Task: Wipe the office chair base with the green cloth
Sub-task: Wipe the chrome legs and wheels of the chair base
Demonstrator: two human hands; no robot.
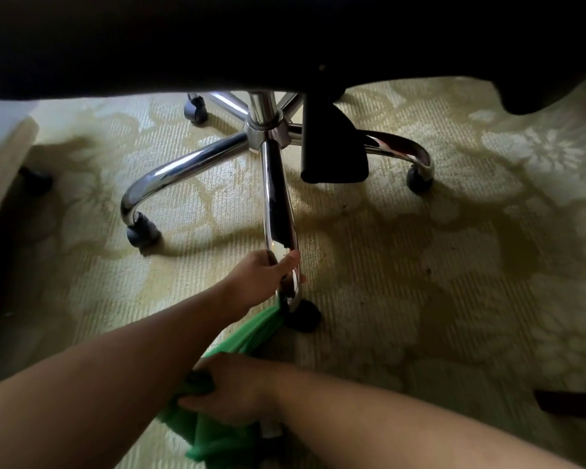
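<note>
- Looking down under the black seat (217, 38) of an office chair, with the chrome office chair base (263, 125) sitting on a pale patterned carpet (420, 299).
- The near leg (276, 198) of the base points straight toward the camera and ends at a black caster (303, 314).
- The left hand (268, 275) is on that leg close to its tip. Its grip is wrapped around the chrome tube, thumb over the top and fingers tucked under.
- The green cloth (247, 336) stretches from right beside that caster, under the end of the leg, back toward the camera.
- The right hand (230, 394) is low in the shot, holding the bunched part of the cloth. Its grip is closed into the fabric, and the rest of the cloth hangs loose below it.
- The two forearms cross, the left one over the cloth and in front of the right hand.
- Another leg curves off to the left to its own caster (142, 231), and one on the right ends at a caster (418, 179). A fourth caster (196, 110) peeks out at the back.
- A dark block (332, 143) hangs down from under the seat, just right of the centre column.
- Lighting is dim, so I can't make out what the small pale thing under the right hand is.
</note>
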